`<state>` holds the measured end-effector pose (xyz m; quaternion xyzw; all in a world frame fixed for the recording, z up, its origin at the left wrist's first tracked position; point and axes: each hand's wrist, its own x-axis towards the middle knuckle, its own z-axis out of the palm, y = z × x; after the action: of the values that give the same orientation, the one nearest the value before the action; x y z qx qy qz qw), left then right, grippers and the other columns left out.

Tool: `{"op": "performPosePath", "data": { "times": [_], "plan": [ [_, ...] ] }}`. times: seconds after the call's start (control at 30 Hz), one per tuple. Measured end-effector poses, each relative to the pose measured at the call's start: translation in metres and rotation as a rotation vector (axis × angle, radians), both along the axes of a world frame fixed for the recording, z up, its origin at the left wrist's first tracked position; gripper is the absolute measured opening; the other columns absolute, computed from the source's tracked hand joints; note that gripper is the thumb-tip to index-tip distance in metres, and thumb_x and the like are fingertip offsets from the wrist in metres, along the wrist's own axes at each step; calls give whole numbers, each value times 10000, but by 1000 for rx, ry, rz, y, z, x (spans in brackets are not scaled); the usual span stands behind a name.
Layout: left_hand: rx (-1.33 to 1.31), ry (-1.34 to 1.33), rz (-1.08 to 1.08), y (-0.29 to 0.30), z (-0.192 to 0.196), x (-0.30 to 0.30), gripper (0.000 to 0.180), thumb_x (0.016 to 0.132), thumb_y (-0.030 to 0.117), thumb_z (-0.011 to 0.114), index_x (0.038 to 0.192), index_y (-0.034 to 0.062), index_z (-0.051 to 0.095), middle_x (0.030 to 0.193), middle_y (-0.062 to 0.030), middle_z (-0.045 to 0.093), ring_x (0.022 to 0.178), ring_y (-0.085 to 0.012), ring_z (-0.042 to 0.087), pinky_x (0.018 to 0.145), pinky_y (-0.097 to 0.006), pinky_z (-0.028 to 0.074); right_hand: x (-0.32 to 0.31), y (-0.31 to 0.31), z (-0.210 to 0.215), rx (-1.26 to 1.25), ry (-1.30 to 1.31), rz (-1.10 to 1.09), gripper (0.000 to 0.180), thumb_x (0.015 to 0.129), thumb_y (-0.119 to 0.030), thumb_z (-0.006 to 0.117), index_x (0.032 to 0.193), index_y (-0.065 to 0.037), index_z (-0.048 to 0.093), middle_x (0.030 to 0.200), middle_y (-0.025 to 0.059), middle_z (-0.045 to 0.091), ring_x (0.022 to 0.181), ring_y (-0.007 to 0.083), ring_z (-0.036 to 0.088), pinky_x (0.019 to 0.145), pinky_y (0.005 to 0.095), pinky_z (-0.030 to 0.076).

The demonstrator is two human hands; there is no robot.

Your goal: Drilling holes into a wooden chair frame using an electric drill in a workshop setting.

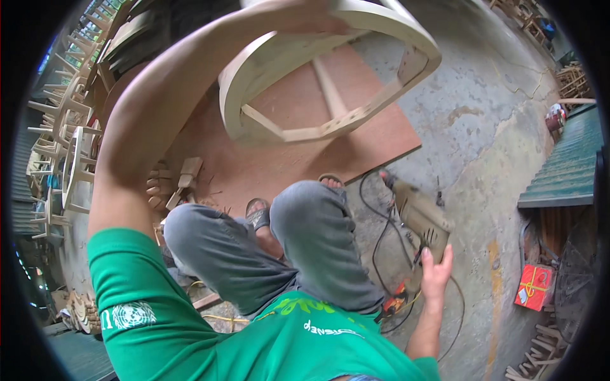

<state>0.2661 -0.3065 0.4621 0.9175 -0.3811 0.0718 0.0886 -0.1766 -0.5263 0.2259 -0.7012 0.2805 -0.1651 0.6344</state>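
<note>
My left arm reaches up and across to a pale wooden chair frame with a curved rim and angled rails. My left hand, smeared by motion, is closed on its upper rim. The frame is tilted above a reddish-brown board on the floor. My right hand is open, two digits apart, beside the rear end of a drab, corded power tool that resembles a drill. The tool lies on the concrete to the right of my knees. Whether my fingertips touch it, I cannot tell.
Black cord loops between my leg and the tool. Small wooden blocks lie left of my feet. Stacked wooden chair parts line the left side. A green corrugated sheet and a red box are at the right.
</note>
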Motion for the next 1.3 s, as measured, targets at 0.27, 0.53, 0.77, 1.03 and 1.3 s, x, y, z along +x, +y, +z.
{"op": "performPosePath", "data": {
  "times": [0.27, 0.53, 0.77, 1.03, 1.3],
  "plan": [
    [-423, 279, 157, 183, -144, -24, 519, 766, 239, 829, 1205, 67, 614, 1027, -113, 709, 981, -244, 688, 880, -395, 529, 97, 3, -10, -7, 42, 255, 248, 959, -57, 653, 1179, 19, 566, 973, 42, 678, 845, 96, 626, 765, 245, 511],
    [-628, 6, 252, 211, -212, -43, 563, 804, 226, 848, 1248, 57, 547, 1002, -137, 696, 916, -243, 689, 824, -374, 553, 222, 19, -42, 74, 182, 513, 288, 960, -112, 666, 1204, -6, 556, 922, 12, 640, 772, 62, 573, 664, 237, 481],
    [-627, -136, 246, 224, -226, -46, 601, 767, 195, 885, 1236, 57, 536, 1020, -137, 701, 897, -236, 702, 793, -365, 576, 257, 43, -56, 128, 290, 569, 310, 954, -133, 689, 1221, -38, 565, 922, -6, 624, 782, 51, 551, 647, 224, 466],
    [-660, -110, 231, 223, -227, -45, 612, 766, 200, 889, 1242, 59, 532, 1032, -126, 702, 918, -224, 702, 791, -358, 579, 262, 39, -67, 41, 304, 617, 304, 970, -168, 660, 1230, -59, 548, 924, 26, 666, 761, 92, 651, 564, 257, 548],
    [-596, -177, 201, 220, -223, -45, 609, 776, 232, 887, 1244, 59, 538, 1025, -132, 713, 910, -230, 714, 775, -360, 588, 264, 45, -57, 53, 322, 575, 294, 956, -143, 670, 1216, -55, 565, 911, -4, 618, 744, 60, 553, 606, 224, 472]
  ]
}}
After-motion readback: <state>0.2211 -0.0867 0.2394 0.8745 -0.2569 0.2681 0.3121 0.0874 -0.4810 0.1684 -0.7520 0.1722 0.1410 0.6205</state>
